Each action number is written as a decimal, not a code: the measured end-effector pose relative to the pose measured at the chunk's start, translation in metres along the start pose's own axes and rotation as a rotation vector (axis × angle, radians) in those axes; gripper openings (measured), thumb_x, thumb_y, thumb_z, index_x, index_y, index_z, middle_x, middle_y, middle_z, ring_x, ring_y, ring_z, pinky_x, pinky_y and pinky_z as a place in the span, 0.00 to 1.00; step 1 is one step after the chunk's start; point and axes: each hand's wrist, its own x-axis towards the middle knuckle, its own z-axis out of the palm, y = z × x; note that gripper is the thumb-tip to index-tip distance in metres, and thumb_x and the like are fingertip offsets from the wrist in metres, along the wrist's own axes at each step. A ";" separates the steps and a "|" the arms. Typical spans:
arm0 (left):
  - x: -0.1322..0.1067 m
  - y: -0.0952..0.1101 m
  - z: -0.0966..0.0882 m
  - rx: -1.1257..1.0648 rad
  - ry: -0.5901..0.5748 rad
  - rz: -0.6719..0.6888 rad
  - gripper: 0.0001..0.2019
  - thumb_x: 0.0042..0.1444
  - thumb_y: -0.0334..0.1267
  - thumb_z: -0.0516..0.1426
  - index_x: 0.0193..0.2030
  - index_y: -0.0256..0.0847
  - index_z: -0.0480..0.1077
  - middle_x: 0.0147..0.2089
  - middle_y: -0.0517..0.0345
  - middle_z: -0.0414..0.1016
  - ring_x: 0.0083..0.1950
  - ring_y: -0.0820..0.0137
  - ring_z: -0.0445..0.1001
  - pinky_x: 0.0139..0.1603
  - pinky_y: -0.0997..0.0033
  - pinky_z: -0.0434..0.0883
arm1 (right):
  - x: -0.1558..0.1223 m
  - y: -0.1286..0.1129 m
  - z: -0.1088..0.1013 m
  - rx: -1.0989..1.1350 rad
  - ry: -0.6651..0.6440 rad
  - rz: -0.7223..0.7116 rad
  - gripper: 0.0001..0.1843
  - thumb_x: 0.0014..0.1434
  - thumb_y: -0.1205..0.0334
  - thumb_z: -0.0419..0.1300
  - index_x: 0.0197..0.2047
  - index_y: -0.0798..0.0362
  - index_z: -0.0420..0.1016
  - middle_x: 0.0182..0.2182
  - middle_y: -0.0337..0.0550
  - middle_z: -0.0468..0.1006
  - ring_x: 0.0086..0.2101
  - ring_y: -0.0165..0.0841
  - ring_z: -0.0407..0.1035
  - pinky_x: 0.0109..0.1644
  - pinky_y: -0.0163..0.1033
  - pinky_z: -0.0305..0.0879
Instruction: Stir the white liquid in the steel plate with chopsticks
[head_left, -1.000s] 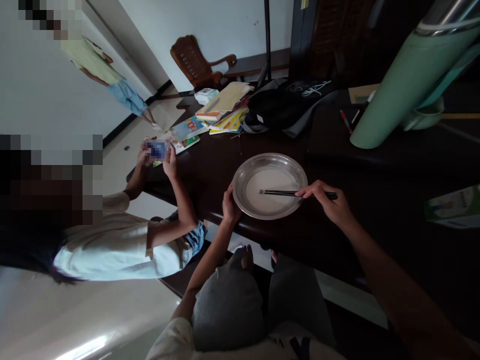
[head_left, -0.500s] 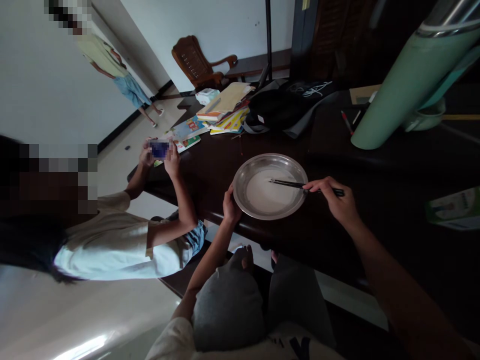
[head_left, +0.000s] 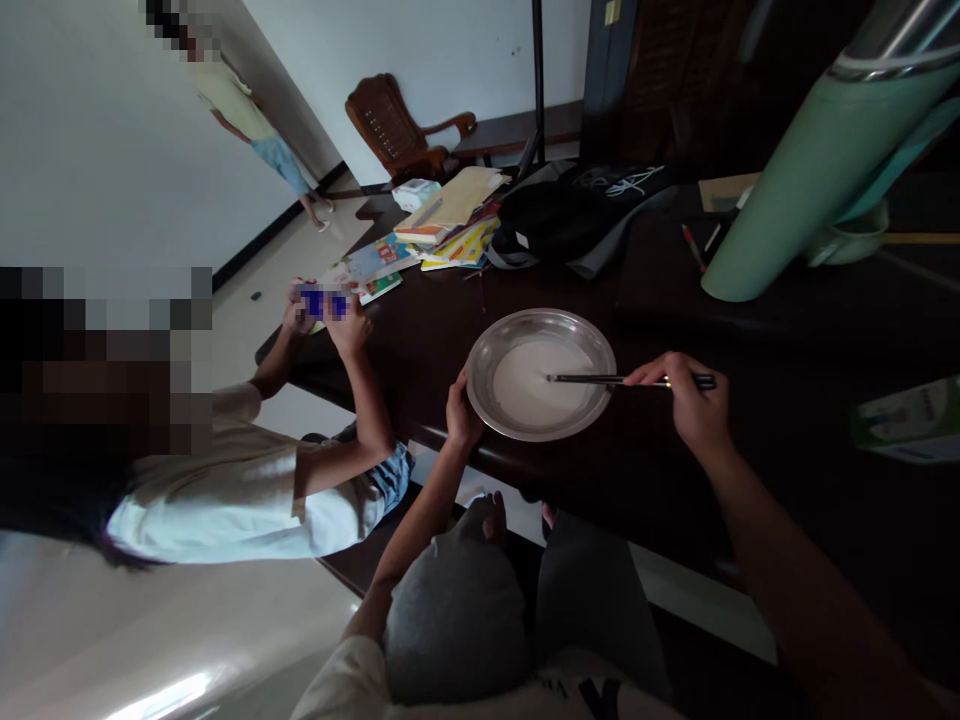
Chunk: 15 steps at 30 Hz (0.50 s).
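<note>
A round metal bowl (head_left: 484,405) stands on the dark table in front of me, holding a white liquid (head_left: 529,385). Its left rim is gripped by my left hand (head_left: 463,412), with part of the fingers hidden behind the bowl. My right hand (head_left: 694,400), to the right of the bowl, is closed around a pair of dark chopsticks (head_left: 589,379). Their tips dip into the white liquid near the middle of the bowl, and the shafts pass over its right rim.
A person (head_left: 247,480) sits at my left holding a phone-like device (head_left: 324,302); another person (head_left: 255,120) stands farther back. Stacked books (head_left: 450,215) and a black bag (head_left: 562,215) lie beyond the bowl. At right are a tall green flask (head_left: 802,185) and a green-and-white box (head_left: 911,420).
My right hand and the chopsticks have shifted to the right, the tips moving slightly right and down within the liquid. My left hand and the bowl stay put. The standing person has moved right.
</note>
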 end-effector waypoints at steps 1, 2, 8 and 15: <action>0.000 0.000 0.001 0.000 0.006 -0.004 0.07 0.62 0.41 0.63 0.35 0.44 0.82 0.38 0.55 0.87 0.58 0.54 0.85 0.62 0.61 0.78 | 0.000 0.000 0.001 0.021 -0.008 0.014 0.32 0.73 0.31 0.63 0.25 0.44 0.80 0.27 0.41 0.88 0.32 0.42 0.84 0.45 0.50 0.80; 0.000 0.001 0.001 -0.002 0.012 -0.010 0.07 0.62 0.40 0.62 0.34 0.44 0.82 0.38 0.55 0.87 0.58 0.54 0.85 0.62 0.62 0.78 | -0.001 0.000 0.002 0.034 -0.037 0.028 0.32 0.72 0.31 0.64 0.25 0.44 0.81 0.27 0.41 0.88 0.31 0.42 0.84 0.45 0.50 0.80; -0.002 0.003 0.002 -0.003 -0.004 -0.016 0.07 0.61 0.40 0.63 0.34 0.42 0.82 0.38 0.54 0.87 0.59 0.53 0.84 0.63 0.60 0.77 | 0.000 0.000 0.003 -0.031 -0.074 0.010 0.31 0.70 0.29 0.65 0.28 0.44 0.84 0.33 0.44 0.91 0.40 0.44 0.87 0.53 0.53 0.80; -0.003 0.004 0.002 -0.005 -0.032 -0.011 0.07 0.59 0.42 0.65 0.36 0.43 0.82 0.37 0.55 0.86 0.59 0.53 0.84 0.65 0.58 0.76 | -0.001 0.002 0.003 0.044 -0.110 0.015 0.30 0.72 0.32 0.65 0.26 0.45 0.83 0.28 0.42 0.88 0.32 0.41 0.84 0.45 0.49 0.79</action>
